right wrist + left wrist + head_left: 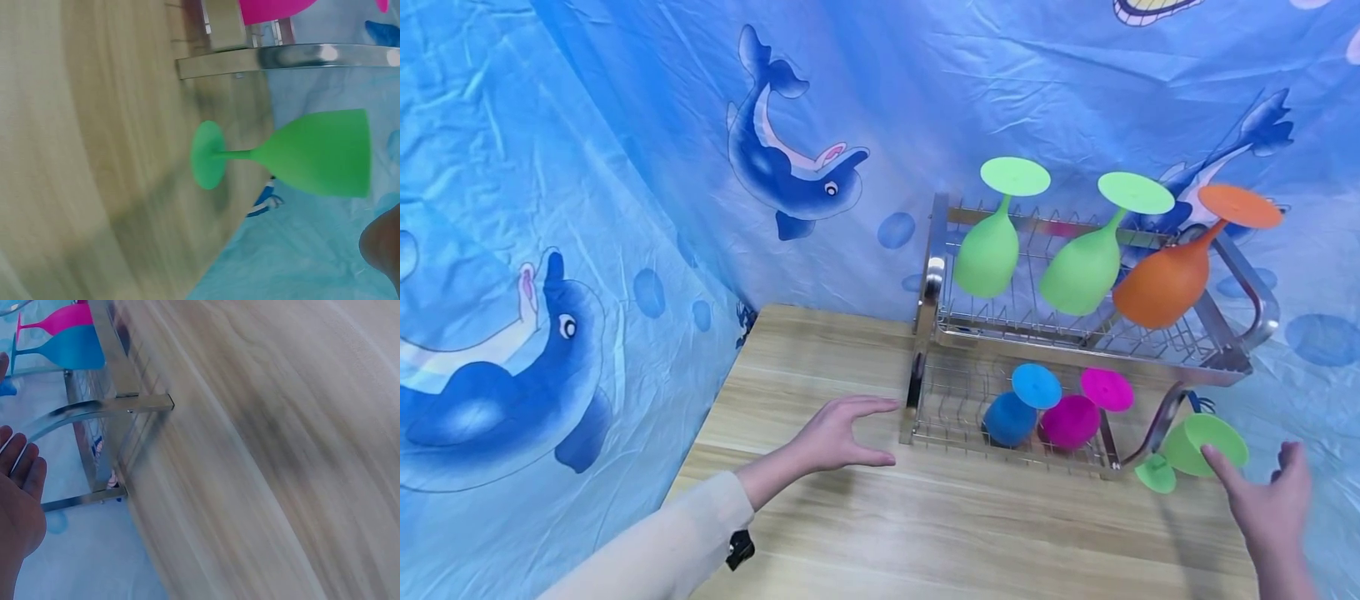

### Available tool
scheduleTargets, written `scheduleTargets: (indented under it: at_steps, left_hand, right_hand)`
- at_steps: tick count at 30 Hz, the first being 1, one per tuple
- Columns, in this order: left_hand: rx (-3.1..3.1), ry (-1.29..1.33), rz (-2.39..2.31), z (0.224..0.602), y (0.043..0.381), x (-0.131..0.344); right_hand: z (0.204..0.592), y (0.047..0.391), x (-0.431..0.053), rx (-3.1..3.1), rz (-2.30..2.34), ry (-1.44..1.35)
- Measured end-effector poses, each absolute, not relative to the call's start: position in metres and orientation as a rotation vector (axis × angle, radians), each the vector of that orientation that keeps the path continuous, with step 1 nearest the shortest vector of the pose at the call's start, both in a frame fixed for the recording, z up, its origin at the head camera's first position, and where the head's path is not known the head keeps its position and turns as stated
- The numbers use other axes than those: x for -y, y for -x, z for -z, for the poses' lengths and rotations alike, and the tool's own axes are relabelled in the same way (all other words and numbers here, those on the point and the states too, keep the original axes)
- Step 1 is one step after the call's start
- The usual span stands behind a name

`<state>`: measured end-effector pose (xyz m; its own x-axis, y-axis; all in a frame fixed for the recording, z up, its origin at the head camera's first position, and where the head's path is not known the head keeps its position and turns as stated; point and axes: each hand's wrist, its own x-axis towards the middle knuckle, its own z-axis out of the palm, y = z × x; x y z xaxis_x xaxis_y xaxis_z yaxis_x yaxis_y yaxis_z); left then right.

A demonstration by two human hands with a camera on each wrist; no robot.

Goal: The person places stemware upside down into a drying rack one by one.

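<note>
A green wine goblet [1206, 443] stands upright on its foot at the table's right, beside the metal rack. My right hand [1273, 500] is just right of it, fingers and thumb spread; the thumb overlaps the bowl in the head view. In the right wrist view that goblet [325, 153] shows whole, a fingertip [382, 247] apart from its rim. My left hand [842, 435] holds nothing, thumb and fingers parted, beside the left post of the two-tier dish rack [921, 367]. In the left wrist view the left hand [22, 494] has its fingers extended near the rack's bent leg.
Two green goblets [987, 254] [1082, 271] and an orange one [1165, 283] rest upside down on the rack's upper tier. A blue goblet [1009, 419] and a pink one [1070, 422] sit inverted below. A blue dolphin-print curtain [865, 100] surrounds the wooden table [925, 533].
</note>
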<state>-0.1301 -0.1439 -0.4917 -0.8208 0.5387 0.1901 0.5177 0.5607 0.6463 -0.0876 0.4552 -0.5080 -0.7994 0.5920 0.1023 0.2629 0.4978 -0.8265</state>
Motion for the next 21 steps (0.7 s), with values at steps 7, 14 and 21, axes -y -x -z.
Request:
scheduleTargets:
  at_steps: [7, 14, 21]
  left_hand:
    - [-2.733, -0.870, -1.171, 0.497, 0.128, 0.147]
    - [-2.719, -0.845, -1.186, 0.499, 0.126, 0.146]
    - [-2.718, -0.851, -1.194, 0.501, 0.124, 0.144]
  right_hand:
    - [0.531, 0.089, -0.458, 2.398, -1.268, 0.804]
    - [0.545, 0.092, -0.456, 2.352, -1.362, 0.880]
    - [0.549, 0.099, -0.458, 2.357, -1.356, 0.940]
